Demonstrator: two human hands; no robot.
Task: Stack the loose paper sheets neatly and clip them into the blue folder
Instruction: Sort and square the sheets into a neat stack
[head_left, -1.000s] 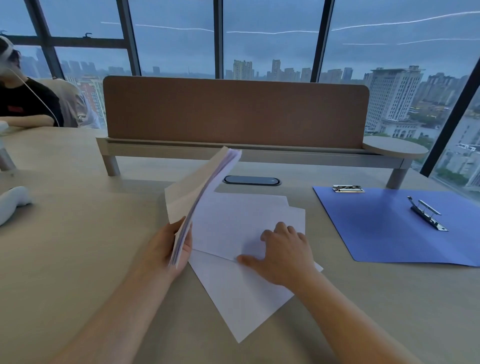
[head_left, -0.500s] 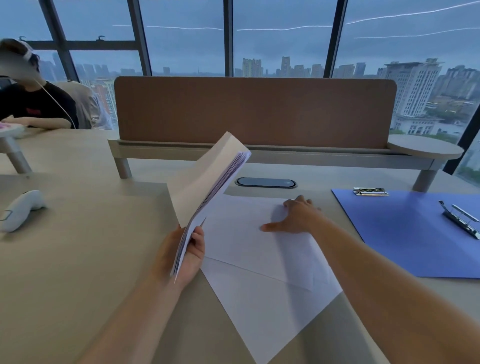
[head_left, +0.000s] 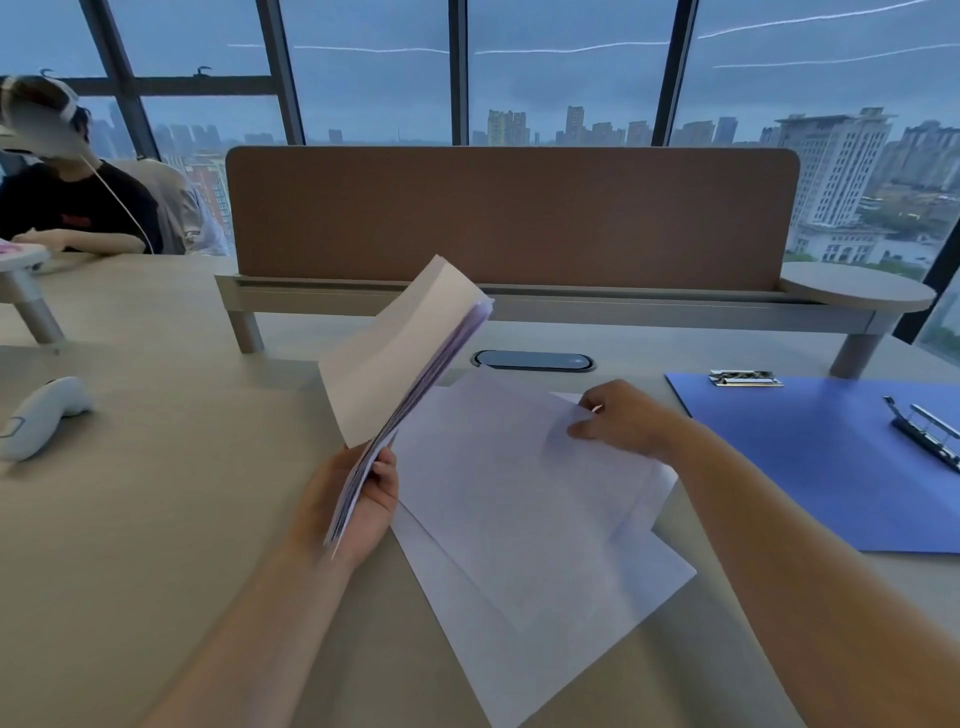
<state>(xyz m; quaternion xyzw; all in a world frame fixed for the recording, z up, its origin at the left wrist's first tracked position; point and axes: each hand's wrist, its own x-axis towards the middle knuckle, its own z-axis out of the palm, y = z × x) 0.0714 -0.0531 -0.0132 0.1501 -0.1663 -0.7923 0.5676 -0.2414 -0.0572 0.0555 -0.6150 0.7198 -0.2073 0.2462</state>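
Two hands, left (head_left: 358, 501) and right (head_left: 621, 418), one held stack of sheets (head_left: 400, 364), at least two loose sheets (head_left: 519, 499) on the desk (head_left: 156, 519), one blue folder (head_left: 831, 457) with two metal clips (head_left: 745, 378), and one white controller (head_left: 44, 413).

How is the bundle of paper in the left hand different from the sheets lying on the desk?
The paper stack is raised off the desk, tilted up and gripped by the left hand; the loose sheets lie flat. The stack is thick and gathered; the loose sheets are few and fanned askew, the right hand pinching one's far corner. Both are white paper.
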